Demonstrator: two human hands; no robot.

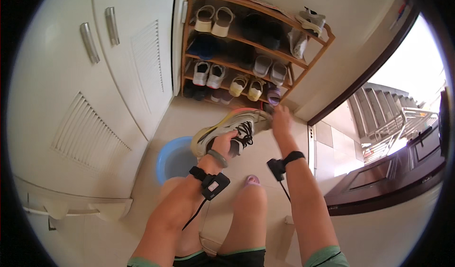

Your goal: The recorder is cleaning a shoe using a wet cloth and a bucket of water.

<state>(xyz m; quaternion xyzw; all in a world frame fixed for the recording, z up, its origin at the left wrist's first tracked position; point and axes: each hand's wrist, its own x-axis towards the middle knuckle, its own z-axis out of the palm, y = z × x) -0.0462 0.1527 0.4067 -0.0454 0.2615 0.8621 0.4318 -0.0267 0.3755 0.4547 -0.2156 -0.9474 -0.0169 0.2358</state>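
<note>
A light grey and beige sneaker [226, 125] with black laces hangs in front of me, its toe pointing right. My left hand [222, 144] is closed on it around the ankle opening, thumb beside the laces. At the toe end, my right hand [281, 121] is closed and slightly blurred. A small greyish thing shows by its fingers against the toe, too unclear to name. Partly behind the sneaker and my left forearm, a light blue basin [163, 159] stands on the tiled floor.
A wooden shoe rack [309, 69] full of shoes stands ahead. White louvred cabinet doors [66, 91] line the left. On the right, a dark door [379, 172] stands open onto a stairway [379, 106]. My knees and a pink slipper [252, 179] are below.
</note>
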